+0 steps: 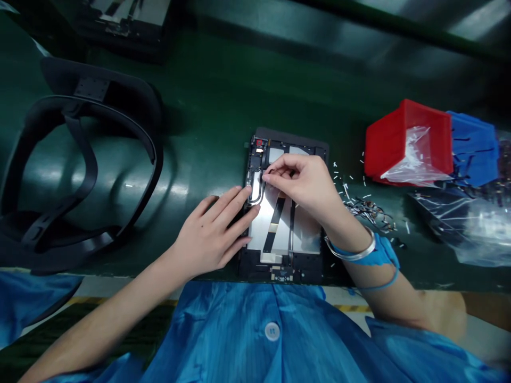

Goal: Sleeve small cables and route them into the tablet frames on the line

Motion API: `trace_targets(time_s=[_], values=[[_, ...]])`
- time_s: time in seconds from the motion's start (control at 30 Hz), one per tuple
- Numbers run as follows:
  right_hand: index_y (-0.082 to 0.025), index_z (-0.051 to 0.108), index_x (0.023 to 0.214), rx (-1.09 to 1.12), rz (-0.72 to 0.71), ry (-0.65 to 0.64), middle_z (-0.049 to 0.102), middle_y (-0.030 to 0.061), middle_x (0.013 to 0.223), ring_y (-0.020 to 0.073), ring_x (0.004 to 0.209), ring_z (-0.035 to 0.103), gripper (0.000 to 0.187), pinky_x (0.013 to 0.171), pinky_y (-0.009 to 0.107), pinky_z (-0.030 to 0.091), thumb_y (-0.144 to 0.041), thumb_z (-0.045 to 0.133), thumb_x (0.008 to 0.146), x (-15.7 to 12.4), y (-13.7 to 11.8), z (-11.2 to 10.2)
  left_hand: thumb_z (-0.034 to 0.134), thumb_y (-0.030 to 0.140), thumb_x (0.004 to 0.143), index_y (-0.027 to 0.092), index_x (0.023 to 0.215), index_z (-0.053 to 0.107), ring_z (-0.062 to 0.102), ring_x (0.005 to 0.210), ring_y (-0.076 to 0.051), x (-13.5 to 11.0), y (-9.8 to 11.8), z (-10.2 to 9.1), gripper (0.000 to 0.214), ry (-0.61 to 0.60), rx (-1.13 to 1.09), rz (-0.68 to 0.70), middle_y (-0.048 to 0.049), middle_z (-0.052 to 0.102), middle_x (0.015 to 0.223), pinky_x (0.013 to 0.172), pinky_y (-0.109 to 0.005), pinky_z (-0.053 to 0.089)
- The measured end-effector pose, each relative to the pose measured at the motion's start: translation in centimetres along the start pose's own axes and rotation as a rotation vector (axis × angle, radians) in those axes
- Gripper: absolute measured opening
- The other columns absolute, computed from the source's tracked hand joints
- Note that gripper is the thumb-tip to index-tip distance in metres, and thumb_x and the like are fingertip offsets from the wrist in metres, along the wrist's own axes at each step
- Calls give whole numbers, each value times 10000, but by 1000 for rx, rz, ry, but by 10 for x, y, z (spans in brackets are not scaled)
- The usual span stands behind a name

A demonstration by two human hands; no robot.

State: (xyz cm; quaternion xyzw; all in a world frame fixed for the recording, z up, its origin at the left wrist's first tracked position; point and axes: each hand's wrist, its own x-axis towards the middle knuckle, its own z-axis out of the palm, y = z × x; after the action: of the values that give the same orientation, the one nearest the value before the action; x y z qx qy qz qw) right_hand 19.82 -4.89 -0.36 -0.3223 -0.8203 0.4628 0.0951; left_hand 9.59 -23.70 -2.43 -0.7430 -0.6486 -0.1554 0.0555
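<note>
Bare tablet (306, 229): mid-worktop (207, 122), by its near edge; innards showing, long axis near-to-far, slight tilt.
Thin cable (261, 196): tablet's upper L part; runs approx. along long axis, then bends twd L edge.
Cable vs hands: just L of R fingertips, btwn both hands; R nearer its upper run, L its bend.
R hand (305, 178): over tablet's upper half, thumb + index pinched tog., apparently on cable; exact grip pt partly hidden.
L hand (213, 229): palm down, fingers spread, tips at tablet's L edge; no grip seen.
Loose cables (369, 211): heap R of tablet, nr red bin (383, 138).
</note>
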Motion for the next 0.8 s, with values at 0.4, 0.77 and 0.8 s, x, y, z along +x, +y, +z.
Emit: trace_targets(time_s=[0.4, 0.77, 0.8], values=[[-161, 676, 697, -40, 8, 32, 576, -21, 583, 96, 563, 495, 59, 579, 268, 378, -209, 688, 727, 1, -1, 4, 372, 310, 994, 74, 1301, 561, 451, 1328, -324, 4, -10, -2, 431, -93, -38, 118, -142, 479, 1436, 972, -451, 433], [-166, 687, 704, -97, -1, 46, 591, -17, 604, 105, 592, 499, 37, 594, 272, 344, -162, 683, 740, 0, -2, 6, 284, 299, 1020, 36, 1310, 539, 479, 1310, -282, 10, -22, -4, 467, -129, -71, 227, -155, 536, 1382, 1043, -420, 409], [-169, 689, 706, -105, -2, 49, 597, -15, 609, 107, 593, 498, 37, 591, 273, 339, -163, 681, 741, 0, -2, 6, 284, 307, 1018, 42, 1299, 552, 493, 1296, -285, 11, -22, -5, 469, -128, -68, 230, -158, 549, 1369, 1030, -424, 419]])
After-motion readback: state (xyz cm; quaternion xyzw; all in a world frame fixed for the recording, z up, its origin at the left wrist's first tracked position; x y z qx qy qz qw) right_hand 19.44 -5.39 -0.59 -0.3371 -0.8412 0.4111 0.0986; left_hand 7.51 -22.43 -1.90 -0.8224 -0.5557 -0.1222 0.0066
